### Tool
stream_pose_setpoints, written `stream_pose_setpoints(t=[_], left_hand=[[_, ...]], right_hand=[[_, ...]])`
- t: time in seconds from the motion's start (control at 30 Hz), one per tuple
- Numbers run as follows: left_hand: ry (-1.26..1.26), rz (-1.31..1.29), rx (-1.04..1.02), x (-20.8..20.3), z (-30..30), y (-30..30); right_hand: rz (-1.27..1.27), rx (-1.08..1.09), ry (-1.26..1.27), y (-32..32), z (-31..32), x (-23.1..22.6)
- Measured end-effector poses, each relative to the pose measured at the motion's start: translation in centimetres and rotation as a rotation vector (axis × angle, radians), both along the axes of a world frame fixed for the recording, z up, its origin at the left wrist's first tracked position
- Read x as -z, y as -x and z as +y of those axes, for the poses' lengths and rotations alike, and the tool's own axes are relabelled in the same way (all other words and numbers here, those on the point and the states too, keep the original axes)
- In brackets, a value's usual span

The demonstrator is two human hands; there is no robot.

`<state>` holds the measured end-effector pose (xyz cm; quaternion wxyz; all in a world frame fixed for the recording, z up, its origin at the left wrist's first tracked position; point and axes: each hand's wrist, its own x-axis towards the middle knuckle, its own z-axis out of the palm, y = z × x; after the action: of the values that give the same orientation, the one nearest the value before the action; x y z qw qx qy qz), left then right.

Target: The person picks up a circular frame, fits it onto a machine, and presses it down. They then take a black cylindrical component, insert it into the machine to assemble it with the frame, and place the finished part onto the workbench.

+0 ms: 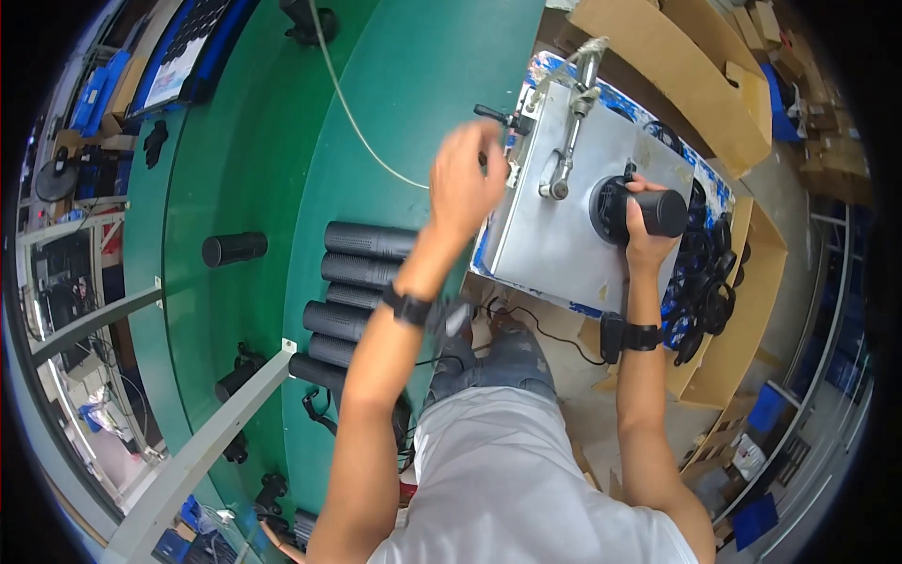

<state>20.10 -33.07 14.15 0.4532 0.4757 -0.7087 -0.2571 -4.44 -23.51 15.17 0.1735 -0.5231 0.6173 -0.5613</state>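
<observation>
My right hand (646, 226) grips a black cylinder with a capped end (665, 213), its fingers wrapped round the side. The cylinder lies tilted against a round black base (609, 211) on a grey metal-topped box (545, 240). My left hand (467, 179) is raised by the box's left edge, close to a small black-handled lever (503, 117). Motion smears its fingers, and a dark bit shows between them that I cannot make out. A jointed metal arm (567, 155) reaches over the box top between my hands.
Several black textured cylinders (362, 270) lie side by side on the green bench (395, 141). One more cylinder (235, 248) rests on the green belt to the left. Black rings (700, 301) fill a cardboard box (756, 273) at right. A pale cable (349, 108) hangs over the bench.
</observation>
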Motion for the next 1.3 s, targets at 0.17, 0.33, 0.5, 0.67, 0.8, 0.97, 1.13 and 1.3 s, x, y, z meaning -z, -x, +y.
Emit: stream_pose_setpoints(t=[0.17,0.33,0.5,0.67,0.8,0.97,1.13,1.3], left_hand=[[-0.180,-0.640,0.073,4.9,-7.9,0.8],[-0.443,-0.672,0.128,4.3,-7.8,1.8],[-0.545,-0.604,0.172,4.1,-8.1,1.2],[-0.257,-0.326,0.114,2.1,-4.6,-2.0],[0.184,-0.018,0.168,-13.0,1.9,-4.2],[0.225,0.052,0.284,-15.7,7.6,-3.5],[-0.121,0.249,-0.201,-11.3,2.4,-13.8],[-0.144,0.017,-0.578,-3.1,-7.3,-24.2]], right_hand=[[-0.099,-0.165,0.027,0.6,-0.7,0.4],[-0.047,-0.144,0.011,1.4,-0.2,0.6],[-0.014,-0.157,0.024,1.4,-0.6,0.6],[-0.189,-0.209,0.201,3.7,-0.9,-4.2],[0.032,-0.224,0.309,-2.2,-0.3,-22.0],[-0.184,-0.650,0.136,-13.4,-1.4,-15.3],[0.308,-0.576,0.038,-13.6,2.5,-13.4],[0.197,-0.134,-0.444,-4.1,8.1,-9.2]])
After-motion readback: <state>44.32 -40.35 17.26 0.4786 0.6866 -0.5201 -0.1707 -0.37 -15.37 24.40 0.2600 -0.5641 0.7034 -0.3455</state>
